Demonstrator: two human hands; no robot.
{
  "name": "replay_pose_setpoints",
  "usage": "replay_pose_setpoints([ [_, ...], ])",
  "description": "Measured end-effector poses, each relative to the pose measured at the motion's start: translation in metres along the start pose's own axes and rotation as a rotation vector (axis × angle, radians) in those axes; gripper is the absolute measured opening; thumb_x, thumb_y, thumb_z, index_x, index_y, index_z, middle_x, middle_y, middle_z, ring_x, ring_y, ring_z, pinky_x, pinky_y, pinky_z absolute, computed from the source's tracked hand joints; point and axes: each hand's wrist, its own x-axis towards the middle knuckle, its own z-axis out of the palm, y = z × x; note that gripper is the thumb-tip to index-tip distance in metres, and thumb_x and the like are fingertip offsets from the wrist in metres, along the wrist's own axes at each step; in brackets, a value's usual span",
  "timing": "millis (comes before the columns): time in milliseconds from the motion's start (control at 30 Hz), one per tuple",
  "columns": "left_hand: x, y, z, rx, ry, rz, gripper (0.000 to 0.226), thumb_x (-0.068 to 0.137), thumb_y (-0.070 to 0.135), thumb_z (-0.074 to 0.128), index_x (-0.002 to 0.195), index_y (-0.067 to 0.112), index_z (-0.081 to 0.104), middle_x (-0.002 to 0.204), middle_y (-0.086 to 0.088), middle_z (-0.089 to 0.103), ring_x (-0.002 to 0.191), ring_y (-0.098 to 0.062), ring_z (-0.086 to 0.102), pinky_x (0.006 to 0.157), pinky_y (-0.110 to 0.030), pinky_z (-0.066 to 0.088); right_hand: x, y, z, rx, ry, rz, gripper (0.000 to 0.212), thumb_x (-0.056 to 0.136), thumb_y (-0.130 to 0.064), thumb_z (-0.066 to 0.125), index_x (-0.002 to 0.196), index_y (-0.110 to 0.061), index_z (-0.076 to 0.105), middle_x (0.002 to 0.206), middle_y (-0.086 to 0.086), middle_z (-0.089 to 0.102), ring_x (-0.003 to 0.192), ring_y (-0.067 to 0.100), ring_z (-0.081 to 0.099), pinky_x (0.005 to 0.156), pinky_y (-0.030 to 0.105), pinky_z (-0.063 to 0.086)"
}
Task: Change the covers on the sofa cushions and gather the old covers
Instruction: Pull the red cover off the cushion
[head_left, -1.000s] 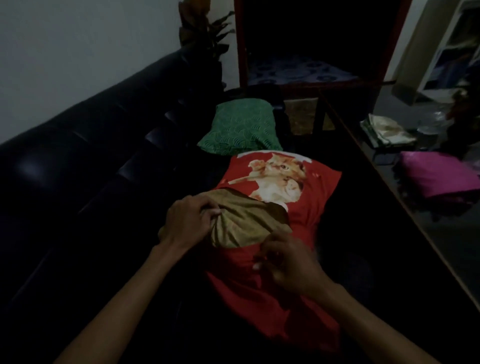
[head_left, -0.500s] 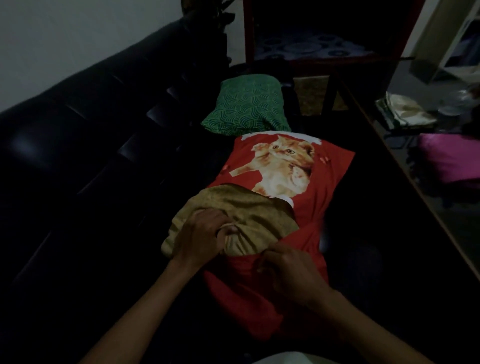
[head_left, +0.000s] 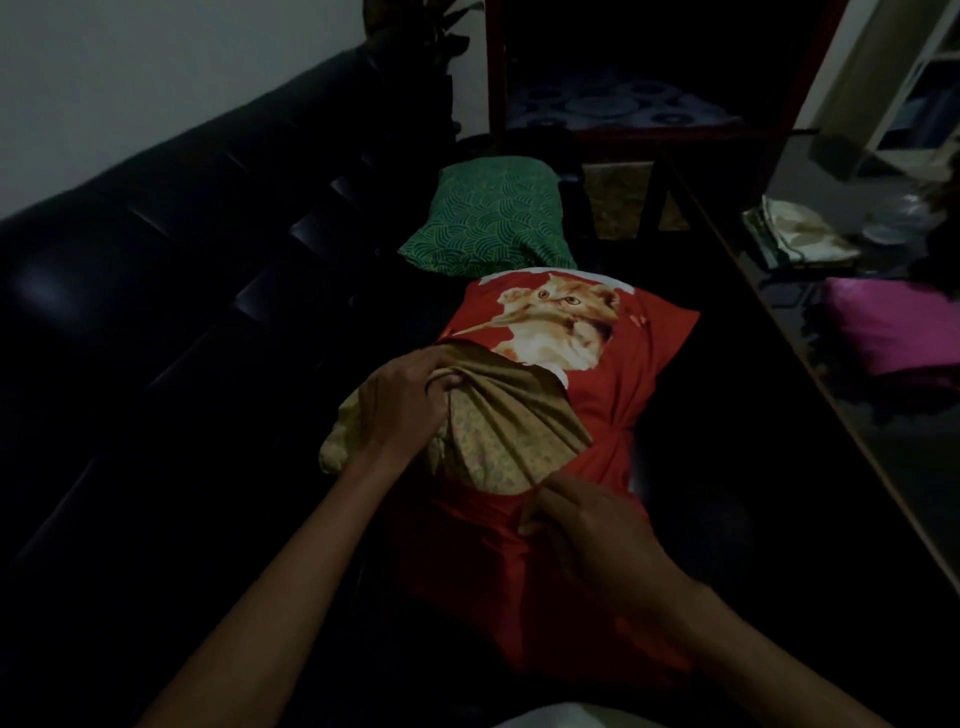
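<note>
A red cover with an orange cat print lies on the dark sofa seat in front of me. A tan cushion with a faint floral pattern sticks out of its near opening. My left hand grips a bunch of the tan cushion fabric at its left side. My right hand pinches the red cover's edge just below the exposed cushion. A green patterned cushion rests farther back on the seat.
The black sofa backrest runs along the left. A dark table edge passes on the right, with a magenta cushion and folded pale fabric beyond it. A red-framed shelf stands behind.
My left hand has shifted its grip on the tan cushion fabric, bunching it into folds. More of the cushion's left corner shows outside the red cover. My right hand stays at the cover's edge.
</note>
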Motion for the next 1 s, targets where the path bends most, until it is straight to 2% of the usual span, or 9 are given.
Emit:
replay_pose_setpoints([
  [167, -0.058, 0.004, -0.006, 0.104, -0.172, 0.268, 0.036, 0.081, 0.010, 0.065, 0.115, 0.018, 0.071, 0.123, -0.006, 0.063, 0.115, -0.027, 0.056, 0.097, -0.043, 0.044, -0.030, 0.017, 0.044, 0.093, -0.056, 0.041, 0.019, 0.097, -0.037, 0.057, 0.094, -0.022, 0.068, 0.099, -0.010, 0.061, 0.086, 0.008, 0.062, 0.072, 0.028, 0.050],
  [267, -0.093, 0.003, -0.009, 0.064, -0.346, 0.554, 0.035, 0.086, 0.023, 0.066, 0.120, 0.024, 0.072, 0.133, 0.003, 0.062, 0.127, -0.021, 0.054, 0.104, -0.041, 0.038, -0.040, 0.024, 0.048, 0.156, -0.090, 0.064, 0.018, 0.095, -0.042, 0.067, 0.101, -0.025, 0.070, 0.108, -0.014, 0.061, 0.094, 0.004, 0.062, 0.076, 0.024, 0.051],
  [333, -0.103, -0.001, -0.006, 0.063, -0.412, 0.583, 0.036, 0.092, 0.034, 0.067, 0.127, 0.028, 0.069, 0.141, 0.008, 0.058, 0.138, -0.017, 0.047, 0.112, -0.041, 0.033, -0.043, 0.026, 0.043, 0.153, -0.100, 0.059, 0.026, 0.091, -0.049, 0.071, 0.107, -0.028, 0.071, 0.115, -0.014, 0.062, 0.101, 0.002, 0.062, 0.081, 0.019, 0.051],
  [433, -0.103, -0.005, 0.002, 0.087, -0.394, 0.587, 0.036, 0.095, 0.048, 0.062, 0.124, 0.028, 0.071, 0.140, 0.009, 0.060, 0.140, -0.018, 0.045, 0.115, -0.044, 0.031, -0.038, 0.028, 0.039, 0.118, -0.101, 0.041, 0.022, 0.088, -0.042, 0.072, 0.104, -0.027, 0.074, 0.113, -0.009, 0.067, 0.098, 0.008, 0.066, 0.079, 0.026, 0.054],
  [533, -0.101, -0.008, 0.011, 0.096, -0.301, 0.619, 0.019, 0.092, 0.028, 0.068, 0.107, 0.023, 0.077, 0.123, 0.008, 0.070, 0.130, -0.020, 0.057, 0.109, -0.047, 0.040, -0.033, 0.033, 0.042, 0.124, -0.083, -0.026, 0.015, 0.090, -0.028, 0.063, 0.096, -0.023, 0.077, 0.100, -0.005, 0.071, 0.089, 0.016, 0.068, 0.074, 0.034, 0.054],
  [633, -0.092, -0.006, 0.012, 0.082, -0.190, 0.456, 0.022, 0.080, 0.005, 0.069, 0.096, 0.016, 0.078, 0.105, 0.003, 0.076, 0.113, -0.020, 0.068, 0.109, -0.047, 0.042, -0.030, 0.030, 0.039, 0.044, 0.050, -0.025, 0.017, 0.081, -0.019, 0.066, 0.092, -0.027, 0.076, 0.097, -0.008, 0.071, 0.088, 0.013, 0.063, 0.074, 0.033, 0.049],
  [733, -0.069, 0.001, 0.006, 0.010, -0.103, 0.262, 0.018, 0.086, 0.008, 0.059, 0.086, 0.013, 0.076, 0.095, 0.001, 0.077, 0.099, -0.018, 0.072, 0.112, -0.044, 0.041, -0.018, 0.019, 0.028, -0.006, 0.213, -0.066, 0.018, 0.079, -0.017, 0.062, 0.087, -0.025, 0.076, 0.091, -0.008, 0.070, 0.084, 0.011, 0.057, 0.075, 0.027, 0.033],
  [867, -0.034, 0.006, -0.002, -0.079, -0.019, 0.071, 0.020, 0.087, 0.008, 0.058, 0.084, 0.011, 0.077, 0.090, 0.002, 0.077, 0.087, -0.012, 0.070, 0.112, -0.036, 0.040, -0.008, 0.015, 0.021, -0.023, 0.282, -0.136, 0.018, 0.082, -0.017, 0.060, 0.087, -0.026, 0.075, 0.087, -0.010, 0.068, 0.083, 0.012, 0.060, 0.083, 0.029, 0.033],
  [1000, -0.014, 0.002, -0.008, -0.059, 0.043, 0.005, 0.017, 0.082, -0.002, 0.072, 0.085, 0.013, 0.080, 0.087, 0.001, 0.077, 0.084, -0.015, 0.072, 0.081, -0.030, 0.055, -0.013, 0.010, 0.025, -0.056, 0.301, -0.177, 0.017, 0.082, -0.016, 0.060, 0.088, -0.024, 0.073, 0.083, -0.008, 0.063, 0.078, 0.015, 0.056, 0.079, 0.033, 0.032],
])
